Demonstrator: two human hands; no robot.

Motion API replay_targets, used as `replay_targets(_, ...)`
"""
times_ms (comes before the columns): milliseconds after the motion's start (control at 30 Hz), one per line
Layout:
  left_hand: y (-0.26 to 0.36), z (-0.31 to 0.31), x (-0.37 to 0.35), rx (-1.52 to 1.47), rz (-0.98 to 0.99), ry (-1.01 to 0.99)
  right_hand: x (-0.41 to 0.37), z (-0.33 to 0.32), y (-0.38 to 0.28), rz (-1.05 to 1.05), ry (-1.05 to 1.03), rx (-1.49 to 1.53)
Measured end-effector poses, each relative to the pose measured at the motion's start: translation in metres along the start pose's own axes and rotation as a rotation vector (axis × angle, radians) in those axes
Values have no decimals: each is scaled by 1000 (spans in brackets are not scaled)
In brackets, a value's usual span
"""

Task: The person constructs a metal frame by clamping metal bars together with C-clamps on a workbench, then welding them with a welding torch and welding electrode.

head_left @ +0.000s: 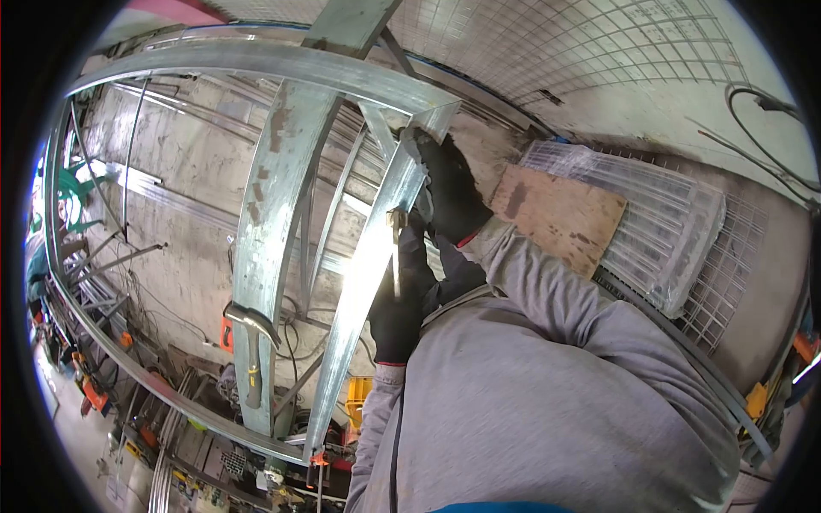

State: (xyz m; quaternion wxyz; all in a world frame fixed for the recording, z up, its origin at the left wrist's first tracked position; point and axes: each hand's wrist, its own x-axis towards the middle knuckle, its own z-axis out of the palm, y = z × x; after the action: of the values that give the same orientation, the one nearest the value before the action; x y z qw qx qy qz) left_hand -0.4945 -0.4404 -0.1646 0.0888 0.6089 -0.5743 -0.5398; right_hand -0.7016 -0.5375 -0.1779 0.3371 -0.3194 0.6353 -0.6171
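The right hand appears clasped around the galvanized steel tube near its upper end; I can't tell what the left hand, beside it, grasps. A knock could slide the claw hammer off the wide steel beam.

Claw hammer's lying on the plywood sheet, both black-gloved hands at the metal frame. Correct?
Hammer's location is wrong: the head view shows the claw hammer lying on the wide metal beam. The rest stands: left hand and right hand, both black-gloved, are at the metal frame.
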Motion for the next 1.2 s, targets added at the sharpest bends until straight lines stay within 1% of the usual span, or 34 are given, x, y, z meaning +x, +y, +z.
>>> replay_targets(33,5,-2,-1,-20,25,12,1,0,-6,58,43,-15)
replay_targets(67,12,-6,-3,-38,50,23,0,-1,-9,63,35,-10)
replay_targets(100,31,-18,-7,-37,45,28,-1,-5,-13,42,18,-90)
replay_targets(133,56,-35,-13,69,-80,-95,-2,-15,-20,-21,-49,-237)
replay_targets(167,68,-46,-17,174,-208,-219,-4,-24,-27,-96,-108,-384)
replay_targets(200,63,-52,-24,173,-215,-216,-6,-34,-34,-178,-156,-521)
replay_targets(267,52,-64,-43,170,158,-65,-8,-48,-50,-388,-301,-688)
replay_targets(300,65,-75,-51,173,91,-61,-9,-52,-61,-392,-330,-658)
replay_targets(333,70,-79,-58,-92,-120,-13,-7,-58,-67,-393,-342,-650)
replay_targets(400,85,-92,-62,-114,-53,223,-5,-69,-73,-374,-411,-655)
replay_targets(433,76,-93,-58,-82,70,365,-5,-72,-74,-367,-435,-657)
replay_targets(467,57,-96,-46,302,345,488,-4,-74,-72,-36,-384,-168)
replay_targets(533,62,-104,-29,584,513,358,2,-77,-65,618,-212,811)
replay_targets(567,55,-99,-24,586,505,356,10,-81,-59,670,-156,824)
replay_targets(600,41,-90,-22,669,437,308,16,-84,-65,682,-162,824)
replay_targets(633,29,-82,-19,751,363,260,25,-87,-76,662,-151,816)
replay_targets(667,24,-74,-15,756,339,264,31,-93,-80,646,-142,810)
replay_targets(700,21,-64,-11,806,289,384,43,-102,-71,654,-259,919)
replay_targets(733,19,-58,-8,858,238,503,45,-108,-64,676,-273,923)
replay_targets(800,17,-57,-6,857,231,517,54,-99,-77,667,-166,809)
replay_targets(833,18,-58,-8,839,243,524,58,-97,-69,668,-77,777)
replay_targets(867,16,-58,-10,822,253,532,59,-94,-64,688,-96,783)
replay_targets(900,12,-59,-10,804,298,550,60,-91,-59,299,-221,81)
replay_targets(933,9,-59,-12,813,274,565,66,-91,-51,93,-316,-254)
replay_targets(967,7,-59,-14,776,256,536,72,-91,-44,-133,-343,-585)
replay_targets(1000,10,-59,-16,737,238,508,83,-93,-32,-335,-412,-647)
replay_targets(1033,16,-60,-19,756,269,547,87,-93,-18,-440,-454,-669)
replay_targets(1067,13,-59,-18,759,251,561,90,-88,-10,-547,-491,-689)
replay_targets(1133,6,-56,-16,746,376,684,91,-81,6,-794,-349,-842)
replay_targets(1167,10,-57,-17,735,407,693,95,-82,6,-775,-374,-884)
replay_targets(1200,12,-57,-17,734,392,710,99,-83,6,-788,-388,-873)
